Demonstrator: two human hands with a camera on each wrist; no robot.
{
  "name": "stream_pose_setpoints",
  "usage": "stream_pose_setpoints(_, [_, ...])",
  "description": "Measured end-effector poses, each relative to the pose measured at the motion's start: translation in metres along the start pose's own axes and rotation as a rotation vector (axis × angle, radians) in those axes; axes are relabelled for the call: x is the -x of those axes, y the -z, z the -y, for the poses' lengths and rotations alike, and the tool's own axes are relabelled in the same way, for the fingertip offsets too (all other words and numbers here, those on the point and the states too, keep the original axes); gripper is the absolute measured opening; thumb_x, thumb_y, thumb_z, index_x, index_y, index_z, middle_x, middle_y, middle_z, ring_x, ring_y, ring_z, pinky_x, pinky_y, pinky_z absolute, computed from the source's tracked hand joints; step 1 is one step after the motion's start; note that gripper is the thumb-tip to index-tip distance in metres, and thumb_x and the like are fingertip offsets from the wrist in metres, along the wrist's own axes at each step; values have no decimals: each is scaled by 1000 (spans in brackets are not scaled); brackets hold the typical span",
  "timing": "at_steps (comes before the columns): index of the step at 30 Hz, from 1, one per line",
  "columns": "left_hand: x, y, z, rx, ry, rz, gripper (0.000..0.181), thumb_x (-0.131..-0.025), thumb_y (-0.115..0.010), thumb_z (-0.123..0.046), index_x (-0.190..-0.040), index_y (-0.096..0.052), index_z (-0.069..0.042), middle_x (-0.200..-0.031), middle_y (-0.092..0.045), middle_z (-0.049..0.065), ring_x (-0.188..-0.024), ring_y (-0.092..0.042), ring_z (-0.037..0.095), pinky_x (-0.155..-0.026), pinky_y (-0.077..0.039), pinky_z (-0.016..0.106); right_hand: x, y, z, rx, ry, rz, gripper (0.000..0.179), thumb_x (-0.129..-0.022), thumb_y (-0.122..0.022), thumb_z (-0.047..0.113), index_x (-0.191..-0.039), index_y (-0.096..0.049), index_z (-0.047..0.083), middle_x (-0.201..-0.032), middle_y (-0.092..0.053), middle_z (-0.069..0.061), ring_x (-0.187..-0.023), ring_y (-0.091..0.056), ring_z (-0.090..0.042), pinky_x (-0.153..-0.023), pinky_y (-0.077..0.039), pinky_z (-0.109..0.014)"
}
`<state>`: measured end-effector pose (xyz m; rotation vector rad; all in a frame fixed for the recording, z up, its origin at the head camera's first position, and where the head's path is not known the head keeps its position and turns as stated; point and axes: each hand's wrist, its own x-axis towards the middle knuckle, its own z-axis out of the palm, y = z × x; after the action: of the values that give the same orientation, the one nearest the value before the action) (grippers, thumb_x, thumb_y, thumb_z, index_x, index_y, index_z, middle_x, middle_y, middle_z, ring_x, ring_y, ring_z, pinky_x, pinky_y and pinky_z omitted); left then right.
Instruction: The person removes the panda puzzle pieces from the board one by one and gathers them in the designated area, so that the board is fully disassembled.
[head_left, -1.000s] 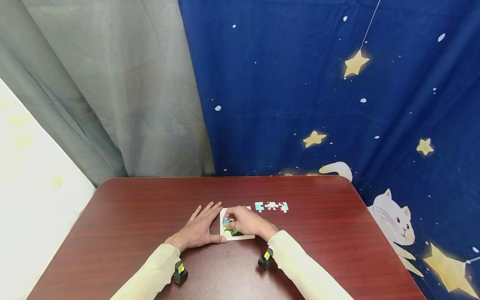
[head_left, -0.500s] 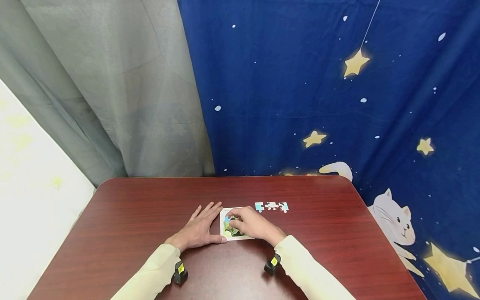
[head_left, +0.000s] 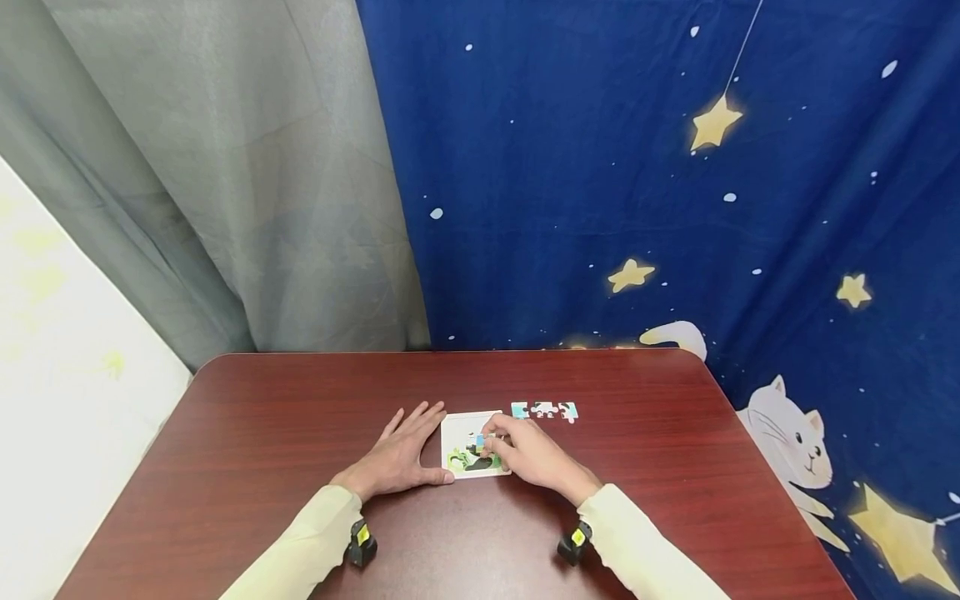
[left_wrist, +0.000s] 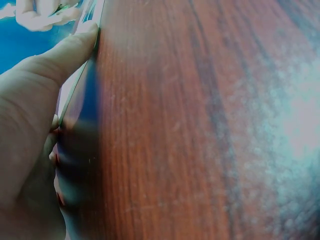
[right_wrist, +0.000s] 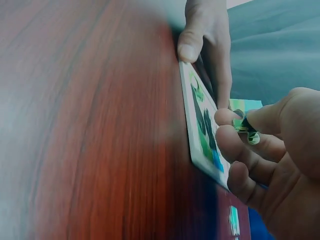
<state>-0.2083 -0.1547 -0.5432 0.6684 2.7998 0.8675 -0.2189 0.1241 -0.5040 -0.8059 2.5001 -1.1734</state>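
Observation:
A square white-framed jigsaw puzzle board [head_left: 459, 423] lies on the table, with green and black picture parts along its lower side and a white upper part. My left hand [head_left: 397, 458] rests beside it with fingers spread, the thumb at the lower left corner. Over the board's right part, my right hand [head_left: 538, 454] pinches a jigsaw puzzle piece [right_wrist: 245, 106] between thumb and fingers. That piece is blue-green, dark and green, and is held off the board in the right wrist view. In the left wrist view the left thumb [left_wrist: 75, 47] touches the board's edge.
A row of three loose jigsaw pieces [head_left: 544, 410] lies on the reddish-brown table [head_left: 637, 433], just beyond the board's upper right corner. Behind the table hang a grey curtain [head_left: 322, 208] and a blue star-patterned curtain [head_left: 562, 208].
My right hand has moved right across the board, and the blue-topped puzzle piece has come away from the left part with it. More of the white upper board shows. The left hand stays put.

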Motion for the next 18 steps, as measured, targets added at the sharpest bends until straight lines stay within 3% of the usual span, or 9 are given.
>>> stream_pose_setpoints(5, [1, 6, -8, -30, 7, 23, 111, -84, -81, -65, -166, -35, -5, -178, -29, 10, -168, -19, 37, -134, -8, 65, 6, 12, -7, 34, -10, -67, 10, -108, -62, 17, -107, -71, 13, -78, -74, -4, -66, -68, -12, -58, -46, -22])
stream_pose_setpoints(12, [3, 8, -10, -27, 11, 6, 110, -84, -84, -60, -165, -37, -3, -176, -32, 12, -167, -21, 38, -133, -10, 67, 11, 28, -21, 110, -53, -133, 8, -105, -67, 16, -108, -74, 16, -93, -68, 6, -67, -55, -5, -65, -49, -22])
stream_pose_setpoints(18, [3, 7, -9, -52, 11, 24, 110, -85, -81, -64, -166, -36, -5, -177, -30, 10, -168, -20, 37, -134, -10, 66, 15, 33, -33, 119, -101, -142, 4, -102, -71, 13, -102, -69, 16, -88, -66, 5, -63, -50, -5, -63, -46, -22])
